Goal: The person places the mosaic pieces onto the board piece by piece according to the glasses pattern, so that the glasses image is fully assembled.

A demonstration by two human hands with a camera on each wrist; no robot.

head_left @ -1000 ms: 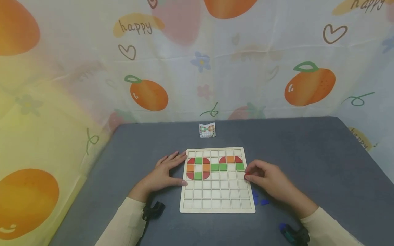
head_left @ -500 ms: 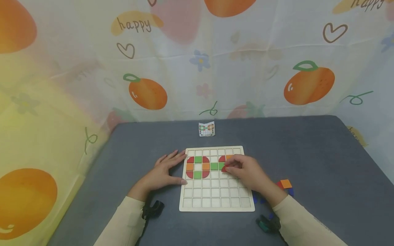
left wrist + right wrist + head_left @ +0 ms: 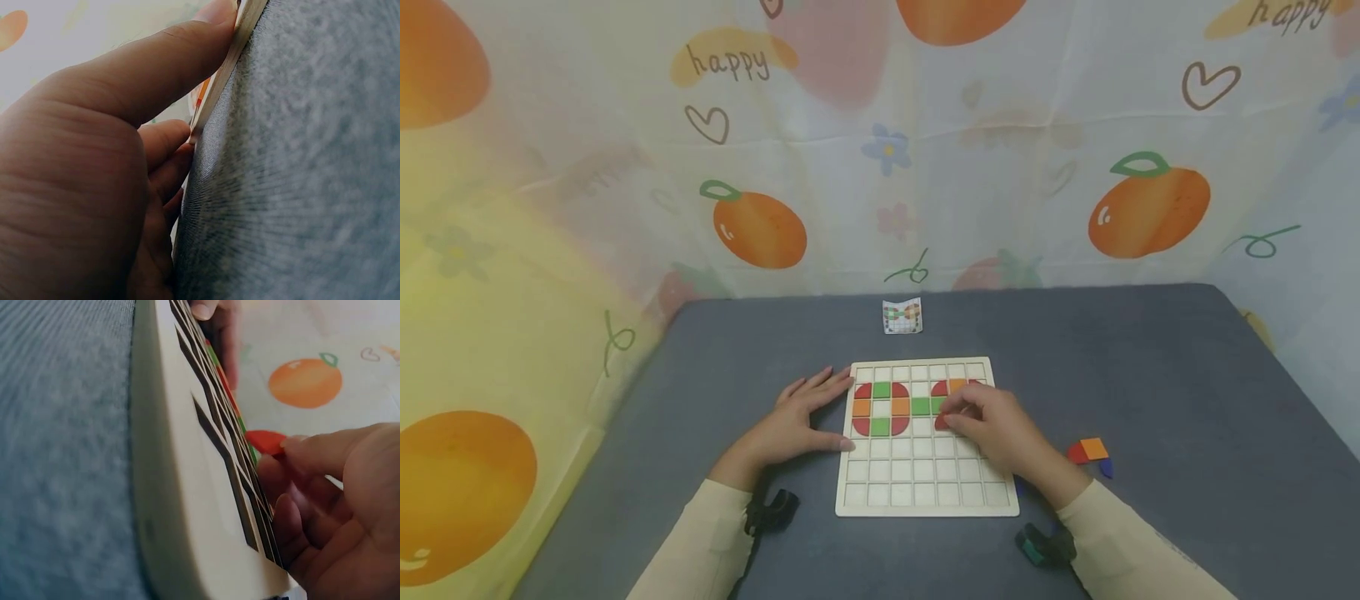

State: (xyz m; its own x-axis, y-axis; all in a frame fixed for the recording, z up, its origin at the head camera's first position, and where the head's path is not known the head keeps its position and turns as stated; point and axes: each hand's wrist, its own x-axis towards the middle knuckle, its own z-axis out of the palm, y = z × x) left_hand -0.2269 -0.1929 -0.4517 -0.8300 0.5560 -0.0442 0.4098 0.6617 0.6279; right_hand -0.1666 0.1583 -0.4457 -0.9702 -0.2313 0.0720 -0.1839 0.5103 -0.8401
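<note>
A wooden grid board (image 3: pixel 922 495) lies on the grey table, with red, orange and green tiles set in its upper rows. My right hand (image 3: pixel 1000 429) is over the board's right half, pinching a red quarter-round tile (image 3: pixel 265 442) between thumb and fingers. In the head view, that tile overlaps a square just below the green tiles (image 3: pixel 921 407). Along the board's left edge rests my left hand (image 3: pixel 797 429), thumb and fingers spread and touching the rim. The left wrist view has the thumb (image 3: pixel 181 56) against the board's side. My right hand hides part of the right-hand pattern.
Behind the board lies a small printed card (image 3: pixel 902 317) with a coloured grid pattern. To the right of the board are loose orange (image 3: pixel 1093 449), red (image 3: pixel 1077 453) and blue (image 3: pixel 1107 468) tiles. A patterned cloth (image 3: pixel 850 167) hangs behind the table.
My right hand has moved left from the board's right edge onto the grid, carrying the red tile, then slightly lower. My left hand has stayed at the left edge.
</note>
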